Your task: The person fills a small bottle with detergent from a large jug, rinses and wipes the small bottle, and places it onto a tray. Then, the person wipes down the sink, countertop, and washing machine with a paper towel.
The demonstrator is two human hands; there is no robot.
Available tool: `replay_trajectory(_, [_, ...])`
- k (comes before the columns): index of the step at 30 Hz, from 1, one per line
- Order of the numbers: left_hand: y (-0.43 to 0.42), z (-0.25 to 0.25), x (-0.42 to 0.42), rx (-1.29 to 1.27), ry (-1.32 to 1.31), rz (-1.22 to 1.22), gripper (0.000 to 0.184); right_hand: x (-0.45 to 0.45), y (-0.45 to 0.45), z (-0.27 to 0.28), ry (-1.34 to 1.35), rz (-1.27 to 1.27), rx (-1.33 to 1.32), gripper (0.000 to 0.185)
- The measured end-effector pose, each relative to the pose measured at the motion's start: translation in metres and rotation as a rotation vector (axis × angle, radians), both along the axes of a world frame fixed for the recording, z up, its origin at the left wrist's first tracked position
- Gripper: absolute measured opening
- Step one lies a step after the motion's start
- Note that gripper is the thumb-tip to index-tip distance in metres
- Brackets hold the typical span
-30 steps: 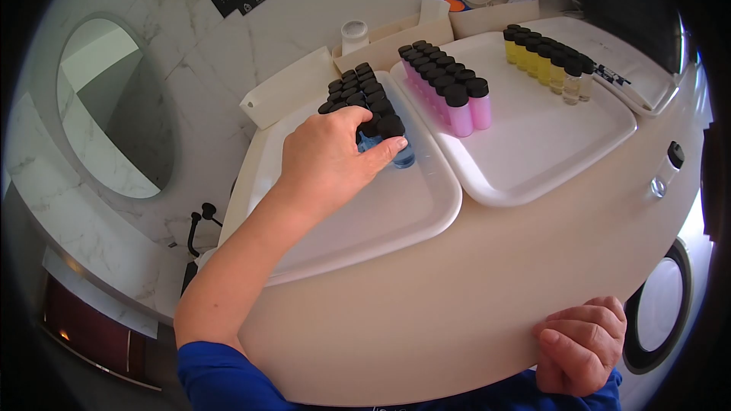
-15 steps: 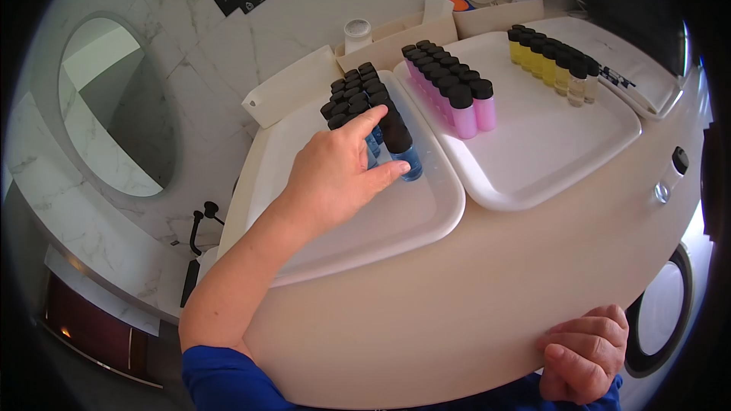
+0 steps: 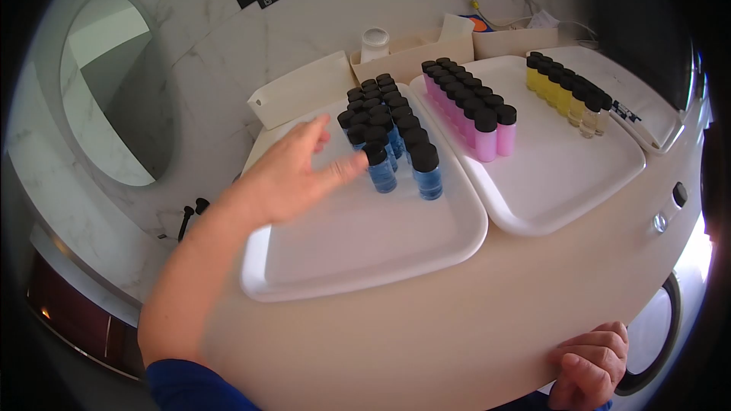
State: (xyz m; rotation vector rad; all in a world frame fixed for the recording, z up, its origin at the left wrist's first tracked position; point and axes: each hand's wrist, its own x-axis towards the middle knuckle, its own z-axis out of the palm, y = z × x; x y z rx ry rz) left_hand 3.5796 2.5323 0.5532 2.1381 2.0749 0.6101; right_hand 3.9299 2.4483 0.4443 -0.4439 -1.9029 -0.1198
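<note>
My left hand (image 3: 293, 171), a little blurred, is over the left white tray (image 3: 365, 262) with its fingers apart and nothing in them. Its thumb is beside the cap of a front bottle of blue liquid (image 3: 383, 177); whether they touch I cannot tell. Another blue bottle (image 3: 428, 181) heads the neighbouring row on the right. Both stand upright, with several more black-capped blue bottles behind them. My right hand (image 3: 590, 365) rests curled at the table's near edge, with nothing visible in its folded fingers.
Black-capped pink bottles (image 3: 485, 137) stand in rows on the middle tray (image 3: 533, 217). Behind them are yellow bottles (image 3: 563, 99) and clear ones (image 3: 590, 118). A lone clear bottle (image 3: 670, 209) is near the right edge. Beige bins (image 3: 411, 57) line the wall.
My left hand has drawn back leftward from the front right blue bottle, whose cap and body now show fully. The view has shifted slightly. My right hand stays curled at the edge.
</note>
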Motion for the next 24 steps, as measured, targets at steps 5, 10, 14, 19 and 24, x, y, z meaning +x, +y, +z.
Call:
replay_trajectory(5, [0.051, 0.026, -0.013, -0.064, -0.437, -0.053, 0.107, -0.002, -0.001, -0.002, -0.004, -0.056, 0.002, 0.011])
replay_trajectory(10, [0.120, 0.003, -0.041, -0.048, -0.592, -0.072, 0.111, -0.004, -0.003, -0.002, 0.011, -0.087, -0.019, 0.011])
replay_trajectory(14, [0.143, 0.001, -0.027, -0.081, -0.462, -0.086, 0.105, -0.005, 0.001, -0.006, 0.066, -0.112, 0.004, 0.009])
replay_trajectory(19, [0.178, -0.009, -0.044, -0.193, -0.382, -0.064, 0.097, -0.004, 0.003, -0.007, 0.069, -0.121, -0.009, 0.014])
replay_trajectory(24, [0.179, -0.016, -0.045, -0.132, -0.421, -0.058, 0.093, -0.006, 0.003, -0.007, 0.127, -0.099, 0.017, 0.011])
